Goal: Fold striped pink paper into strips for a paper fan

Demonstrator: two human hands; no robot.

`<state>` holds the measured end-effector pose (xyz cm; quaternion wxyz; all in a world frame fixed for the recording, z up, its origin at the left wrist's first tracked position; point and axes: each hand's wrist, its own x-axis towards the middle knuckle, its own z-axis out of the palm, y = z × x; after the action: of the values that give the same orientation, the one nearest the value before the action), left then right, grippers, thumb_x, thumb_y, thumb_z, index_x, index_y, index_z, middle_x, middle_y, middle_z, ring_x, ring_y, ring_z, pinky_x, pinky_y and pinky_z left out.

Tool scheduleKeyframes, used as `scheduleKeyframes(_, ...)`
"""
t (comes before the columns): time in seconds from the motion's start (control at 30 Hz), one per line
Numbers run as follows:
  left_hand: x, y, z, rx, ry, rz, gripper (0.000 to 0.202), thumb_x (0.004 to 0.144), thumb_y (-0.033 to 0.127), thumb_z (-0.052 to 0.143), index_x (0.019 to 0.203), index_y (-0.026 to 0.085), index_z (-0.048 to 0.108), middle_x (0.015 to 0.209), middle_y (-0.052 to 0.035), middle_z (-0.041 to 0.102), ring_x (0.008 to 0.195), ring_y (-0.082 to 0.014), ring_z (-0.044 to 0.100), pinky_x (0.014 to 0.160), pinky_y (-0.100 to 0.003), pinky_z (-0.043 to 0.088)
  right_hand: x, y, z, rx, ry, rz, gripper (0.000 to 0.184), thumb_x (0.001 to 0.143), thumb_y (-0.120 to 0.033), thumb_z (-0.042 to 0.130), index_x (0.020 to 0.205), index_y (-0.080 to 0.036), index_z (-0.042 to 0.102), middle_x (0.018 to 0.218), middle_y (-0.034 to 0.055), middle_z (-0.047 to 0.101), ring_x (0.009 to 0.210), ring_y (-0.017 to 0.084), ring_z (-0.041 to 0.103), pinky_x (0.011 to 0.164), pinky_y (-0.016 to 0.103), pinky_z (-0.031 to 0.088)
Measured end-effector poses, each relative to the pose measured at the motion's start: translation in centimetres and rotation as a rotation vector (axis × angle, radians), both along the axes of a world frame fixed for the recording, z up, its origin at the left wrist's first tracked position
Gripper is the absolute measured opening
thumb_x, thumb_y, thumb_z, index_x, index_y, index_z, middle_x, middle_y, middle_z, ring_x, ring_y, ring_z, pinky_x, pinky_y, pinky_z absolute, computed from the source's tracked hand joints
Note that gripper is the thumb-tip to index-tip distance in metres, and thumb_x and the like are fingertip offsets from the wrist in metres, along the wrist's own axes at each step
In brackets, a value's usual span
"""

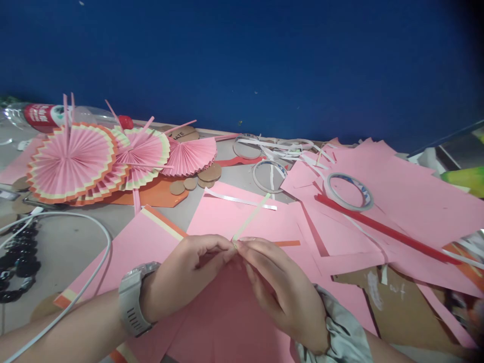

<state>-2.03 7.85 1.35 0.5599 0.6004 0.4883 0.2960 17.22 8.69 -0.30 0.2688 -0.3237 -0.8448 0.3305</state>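
My left hand [189, 275], with a grey watch at its wrist, and my right hand [282, 287] meet fingertip to fingertip. Both are closed in a pinch on the near end of a narrow pale green strip [251, 217]. From there it slants up and to the right, away from me. Under my hands lie sheets of pink paper [227, 312]. A white strip [242, 199] crosses the pink paper just beyond, and an orange strip [286, 244] shows to the right of my fingers. What lies between the fingertips is mostly hidden.
Pleated pink paper fans [71, 164] lie at the back left, before a plastic bottle [41, 117]. Tape rolls [350, 191], a long red strip [385, 227] and cardboard [404, 302] lie to the right. A white cable [108, 252] crosses over my left forearm. A blue panel rises behind.
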Motion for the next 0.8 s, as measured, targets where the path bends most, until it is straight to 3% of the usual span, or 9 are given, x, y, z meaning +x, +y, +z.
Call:
scheduleKeyframes(0.33,0.04,-0.2,-0.05,-0.041,-0.019,-0.008,0.018,0.086,0.011,0.043,0.089,0.015,0.061,0.084,-0.0028,0.066,0.08,-0.0124,0.061,0.072,-0.02,0.047,-0.04,-0.03,-0.04,-0.042,0.045,-0.037,0.035,0.084,-0.007,0.045,0.116,-0.019,0.048,0.108,0.0058,0.058,0.104,0.016,0.052,0.09,0.03,0.045)
scheduleKeyframes(0.57,0.29,-0.4,-0.02,0.071,0.113,-0.043,0.019,0.081,0.008,0.044,0.081,0.017,0.06,0.074,0.0022,0.063,0.068,-0.0086,0.056,0.062,-0.016,0.043,-0.35,-0.02,-0.07,-0.123,-0.017,-0.14,0.013,0.087,-0.017,0.051,0.098,-0.021,0.057,0.092,0.0017,0.063,0.087,0.014,0.058,0.079,0.027,0.047)
scheduleKeyframes(0.8,0.42,-0.77,-0.09,0.102,0.161,-0.063,0.02,0.082,0.009,0.044,0.084,0.018,0.061,0.076,0.0028,0.064,0.067,-0.0079,0.056,0.061,-0.014,0.042,-0.34,0.11,0.09,-0.093,-0.058,-0.111,0.016,0.09,-0.015,0.043,0.093,-0.021,0.057,0.089,0.0034,0.064,0.084,0.017,0.059,0.078,0.032,0.047)
